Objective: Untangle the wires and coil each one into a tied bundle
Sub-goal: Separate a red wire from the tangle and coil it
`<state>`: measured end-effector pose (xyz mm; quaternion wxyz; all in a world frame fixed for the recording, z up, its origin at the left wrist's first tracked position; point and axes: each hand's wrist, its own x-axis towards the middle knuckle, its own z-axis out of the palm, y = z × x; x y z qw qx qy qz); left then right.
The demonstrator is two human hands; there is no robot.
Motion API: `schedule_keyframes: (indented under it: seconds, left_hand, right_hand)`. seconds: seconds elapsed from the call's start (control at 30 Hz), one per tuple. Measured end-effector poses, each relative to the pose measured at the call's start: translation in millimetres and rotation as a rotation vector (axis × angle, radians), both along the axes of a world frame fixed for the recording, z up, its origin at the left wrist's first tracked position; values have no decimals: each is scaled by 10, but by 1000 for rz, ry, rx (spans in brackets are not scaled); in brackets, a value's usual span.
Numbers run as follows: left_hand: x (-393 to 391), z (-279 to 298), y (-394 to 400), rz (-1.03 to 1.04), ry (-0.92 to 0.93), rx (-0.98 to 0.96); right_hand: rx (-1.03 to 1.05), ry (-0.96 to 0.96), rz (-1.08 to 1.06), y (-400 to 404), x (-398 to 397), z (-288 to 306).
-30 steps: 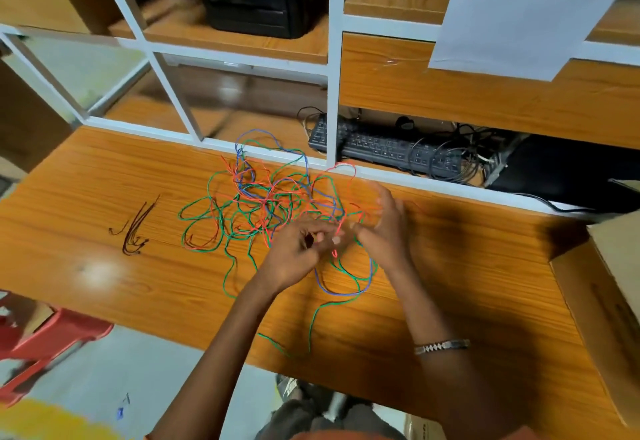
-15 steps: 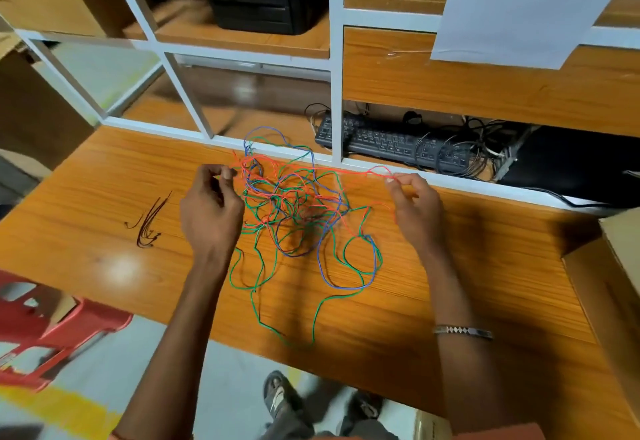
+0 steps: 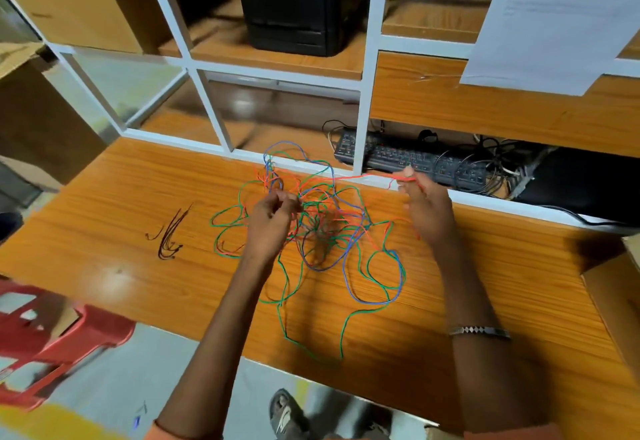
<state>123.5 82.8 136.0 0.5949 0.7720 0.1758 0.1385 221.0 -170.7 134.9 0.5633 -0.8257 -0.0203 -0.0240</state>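
Pinching a thin red wire (image 3: 367, 177), the right hand (image 3: 427, 211) tensions it while the left hand (image 3: 268, 219) grips the red-green-blue wire tangle (image 3: 322, 228); hard pulling could tighten knots.

Bare table (image 3: 104, 231) lies open left of the wire tangle (image 3: 311, 224) except for brown ties (image 3: 169, 235); the white shelf frame (image 3: 360, 148) blocks behind.
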Motion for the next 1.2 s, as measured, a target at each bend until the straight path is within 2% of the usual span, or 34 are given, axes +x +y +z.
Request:
schedule_keyframes:
  seconds: [0.1, 0.2, 0.27, 0.4, 0.43, 0.47, 0.57, 0.63, 0.8, 0.93, 1.03, 1.1, 1.2]
  left_hand:
    - [54, -30, -45, -121, 88, -90]
    - [43, 38, -143, -257, 215, -260]
    - [56, 12, -194, -372, 272, -203]
    - [56, -292, -214, -798, 321, 34]
    - [65, -374, -225, -838, 326, 72]
    - [94, -433, -235, -788, 345, 85]
    - [310, -592, -153, -372, 320, 102]
    - [491, -701, 37, -167, 332, 100]
    - [848, -788, 439, 64, 331, 297]
    - [1108, -950, 649, 42, 436, 512]
    - [1206, -1096, 670, -85, 506, 548]
    - [1248, -1066, 561, -40, 451, 517]
    - [1232, -789, 159, 20, 209, 451]
  right_hand:
    - [108, 128, 103, 123, -21, 105]
    - [8, 140, 209, 166, -38, 132]
    - [-136, 150, 208, 118, -32, 98]
    - [-545, 253, 292, -141, 14, -94]
    - [-638, 284, 302, -204, 23, -139]
    - [-672, 303, 309, -253, 32, -176]
    - [-617, 329, 304, -315, 80, -288]
    - [-585, 311, 308, -367, 145, -395]
    - [-554, 247, 331, -466, 210, -493]
    - [-612, 271, 347, -556, 283, -592]
    - [-637, 304, 350, -557, 358, -580]
    - [-660, 348, 336, -589, 437, -640]
    - [-637, 380, 294, -622, 524, -672]
